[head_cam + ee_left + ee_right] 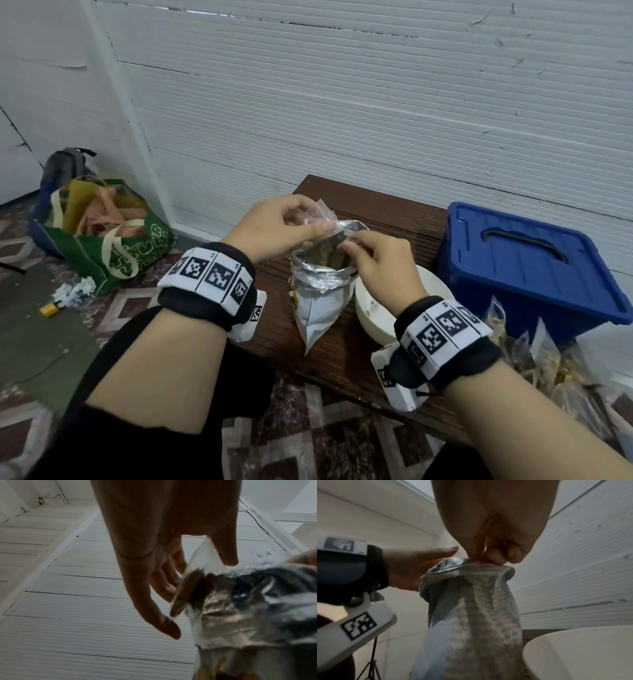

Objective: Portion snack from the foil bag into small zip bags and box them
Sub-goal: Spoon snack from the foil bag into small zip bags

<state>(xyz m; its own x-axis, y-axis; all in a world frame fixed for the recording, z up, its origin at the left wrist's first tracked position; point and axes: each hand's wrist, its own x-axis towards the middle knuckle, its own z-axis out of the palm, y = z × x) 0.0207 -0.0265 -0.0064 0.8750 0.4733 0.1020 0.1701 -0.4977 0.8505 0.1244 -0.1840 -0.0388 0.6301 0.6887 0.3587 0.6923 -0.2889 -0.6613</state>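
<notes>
The silver foil bag (320, 298) hangs upright over the brown table (387, 212) with its mouth open. My right hand (349, 245) pinches the bag's top rim from the right; in the right wrist view its curled fingers (496, 557) grip the folded edge of the foil bag (471, 615). My left hand (315, 222) holds a small clear zip bag (323, 210) between thumb and fingers, right at the foil bag's mouth. In the left wrist view the zip bag (195, 574) lies against the foil rim (240, 601), with something brown showing through it.
A white bowl (373, 318) sits under my right wrist. Behind it stands a blue lidded box (534, 263), shut. Several filled zip bags (548, 359) are heaped at the right edge. A green tote bag (113, 240) and scraps lie on the floor at left.
</notes>
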